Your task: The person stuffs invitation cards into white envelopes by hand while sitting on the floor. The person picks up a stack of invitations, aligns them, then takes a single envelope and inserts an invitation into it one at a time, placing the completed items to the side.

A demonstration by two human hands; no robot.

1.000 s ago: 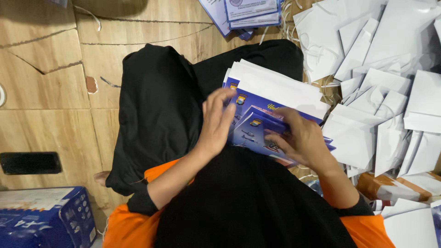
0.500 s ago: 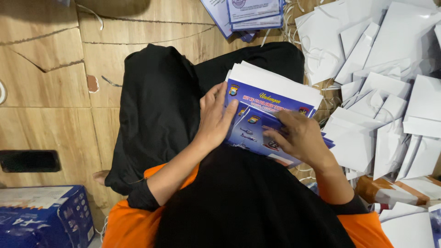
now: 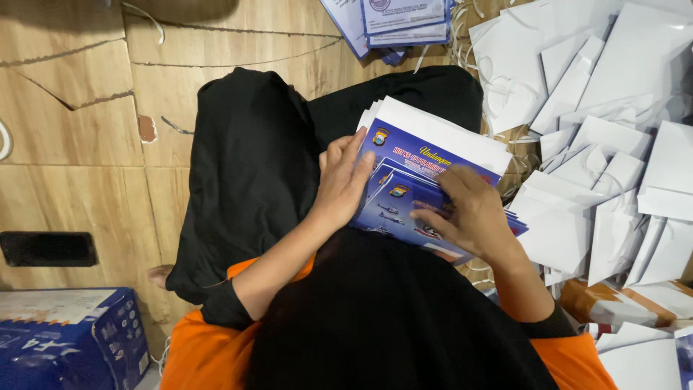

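Item: stack of blue printed cards point(image 3: 415, 191) with white envelopes or sheets beneath, resting on the person's lap over black cloth point(image 3: 253, 173), centre of view. Left hand point(image 3: 343, 180): laid flat along the stack's 9 o'clock edge, fingers point(image 3: 354, 148) extended and close together, pointing toward 12 o'clock, pressing the edge rather than gripping. Right hand point(image 3: 469, 213): on top of the stack at its 4 o'clock corner, fingers point(image 3: 433, 217) curled loosely onto the uppermost card; whether a single card is pinched cannot be told. Surroundings: heap of white paper bags point(image 3: 599, 144) with cord handles from 1 to 4 o'clock, just beside the stack; second pile of blue printed sheets point(image 3: 397, 25) at 12 o'clock, well apart; wooden floor point(image 3: 79, 144) covering the 9 to 11 o'clock area; blue carton point(image 3: 68, 339) at 7 o'clock; brown and white box point(image 3: 628, 303) at 4 o'clock, partly under the bags. Person wears orange garment point(image 3: 202, 354) with black sleeves.
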